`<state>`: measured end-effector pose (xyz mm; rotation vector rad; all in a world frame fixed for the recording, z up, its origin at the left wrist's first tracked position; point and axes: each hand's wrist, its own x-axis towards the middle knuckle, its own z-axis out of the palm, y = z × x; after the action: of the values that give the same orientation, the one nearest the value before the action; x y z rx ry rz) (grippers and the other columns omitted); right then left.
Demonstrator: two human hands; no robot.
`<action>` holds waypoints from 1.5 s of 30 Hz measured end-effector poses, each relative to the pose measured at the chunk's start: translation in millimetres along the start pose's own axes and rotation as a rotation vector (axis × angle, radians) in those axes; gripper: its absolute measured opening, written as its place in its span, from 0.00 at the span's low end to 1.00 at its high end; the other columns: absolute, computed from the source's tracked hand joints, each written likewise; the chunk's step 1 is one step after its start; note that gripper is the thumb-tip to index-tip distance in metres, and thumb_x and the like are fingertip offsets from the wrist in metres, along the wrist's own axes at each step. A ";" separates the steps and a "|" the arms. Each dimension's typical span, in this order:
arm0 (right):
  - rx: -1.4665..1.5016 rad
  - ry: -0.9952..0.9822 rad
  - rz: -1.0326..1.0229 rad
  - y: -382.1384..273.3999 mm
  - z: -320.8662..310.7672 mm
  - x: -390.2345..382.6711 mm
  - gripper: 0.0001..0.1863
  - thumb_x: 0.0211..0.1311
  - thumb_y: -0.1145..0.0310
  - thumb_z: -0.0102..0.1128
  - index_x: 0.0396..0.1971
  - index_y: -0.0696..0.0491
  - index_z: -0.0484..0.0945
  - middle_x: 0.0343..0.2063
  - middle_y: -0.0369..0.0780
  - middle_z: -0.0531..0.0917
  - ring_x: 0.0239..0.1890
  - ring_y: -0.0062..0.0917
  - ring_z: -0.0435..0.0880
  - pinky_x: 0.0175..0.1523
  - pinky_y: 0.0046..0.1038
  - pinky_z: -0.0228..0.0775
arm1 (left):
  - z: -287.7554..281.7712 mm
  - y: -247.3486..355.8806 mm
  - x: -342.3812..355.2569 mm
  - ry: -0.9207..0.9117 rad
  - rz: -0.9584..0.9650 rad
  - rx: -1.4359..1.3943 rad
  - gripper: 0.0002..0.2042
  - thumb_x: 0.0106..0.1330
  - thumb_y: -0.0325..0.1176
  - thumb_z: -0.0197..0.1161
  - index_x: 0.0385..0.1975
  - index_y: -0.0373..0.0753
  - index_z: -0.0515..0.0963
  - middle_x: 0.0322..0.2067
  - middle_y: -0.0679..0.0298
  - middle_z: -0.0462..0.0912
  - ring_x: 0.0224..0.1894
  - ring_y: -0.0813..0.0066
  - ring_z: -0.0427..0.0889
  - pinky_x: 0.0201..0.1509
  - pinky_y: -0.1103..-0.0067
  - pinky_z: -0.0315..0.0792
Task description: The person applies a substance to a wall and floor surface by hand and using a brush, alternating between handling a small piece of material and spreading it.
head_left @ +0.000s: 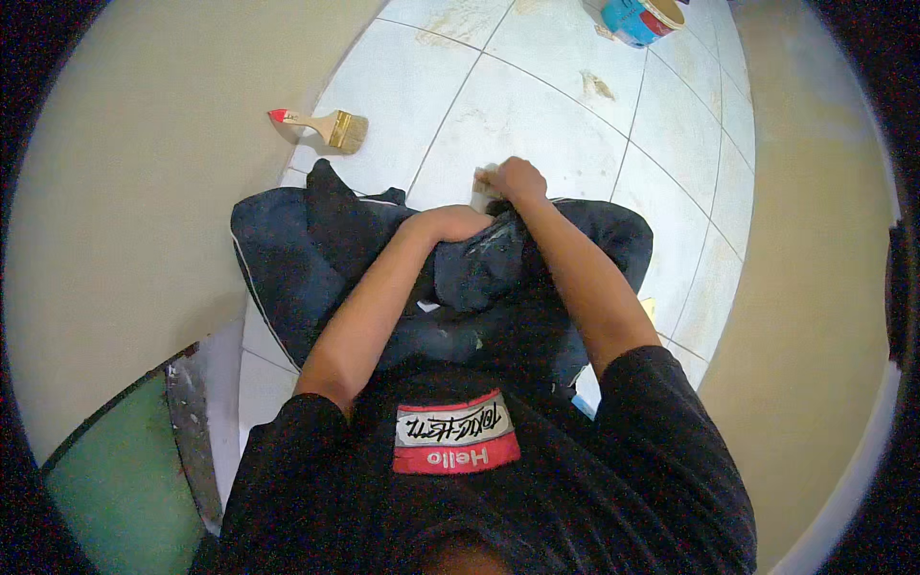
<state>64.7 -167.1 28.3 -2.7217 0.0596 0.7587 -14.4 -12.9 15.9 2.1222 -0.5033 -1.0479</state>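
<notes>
The right hand [522,180] is at twelve o'clock from the middle of the view, closed in a loose fist, it seems around a small brownish thing [487,180] which sticks out toward nine o'clock. This thing is blurred, so I cannot tell exactly what it is, nor whether it touches the white tile floor [546,110]. The left hand [458,222] lies at the dark trousers [604,235], toward eight o'clock from the right; its fingers are hidden, and I cannot tell if they hold something.

For good work here, in my judgement, the right hand should grip the small piece firmly but near its end, with a relaxed wrist, and move it in short, even passes. The left hand should give support without coming under these passes. It is better to keep loose cloth away also. The paintbrush [332,126], near eleven o'clock, and the bucket [632,21], at one o'clock, are well apart and leave space for the elbow
</notes>
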 end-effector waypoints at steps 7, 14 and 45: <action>-0.145 -0.142 -0.079 34.7 -0.3 12.1 0.42 0.43 0.29 0.65 0.45 0.54 0.83 0.45 0.49 0.85 0.47 0.40 0.85 0.52 0.39 0.76 | -3.2 28.6 3.5 -0.113 -0.124 -0.036 0.29 0.68 0.53 0.43 0.51 0.32 0.79 0.56 0.43 0.77 0.59 0.52 0.76 0.64 0.68 0.65; -0.141 0.030 -0.145 1.4 -2.2 10.0 0.36 0.52 0.32 0.60 0.35 0.56 0.85 0.38 0.49 0.86 0.42 0.41 0.86 0.46 0.39 0.78 | 8.2 11.6 3.3 0.044 -0.105 0.027 0.26 0.72 0.50 0.41 0.47 0.33 0.78 0.51 0.44 0.79 0.54 0.47 0.79 0.61 0.62 0.69; -0.234 -0.146 -0.205 17.0 -8.1 -9.9 0.38 0.37 0.33 0.71 0.33 0.58 0.84 0.35 0.51 0.86 0.42 0.43 0.86 0.48 0.40 0.79 | 37.2 135.6 -81.1 0.397 -0.076 0.282 0.40 0.60 0.57 0.60 0.65 0.31 0.61 0.60 0.40 0.68 0.60 0.43 0.70 0.61 0.57 0.64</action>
<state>58.2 -186.2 35.0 -2.8188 -0.3559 0.9510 -97.0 -71.0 142.9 2.5360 -0.3945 -0.5935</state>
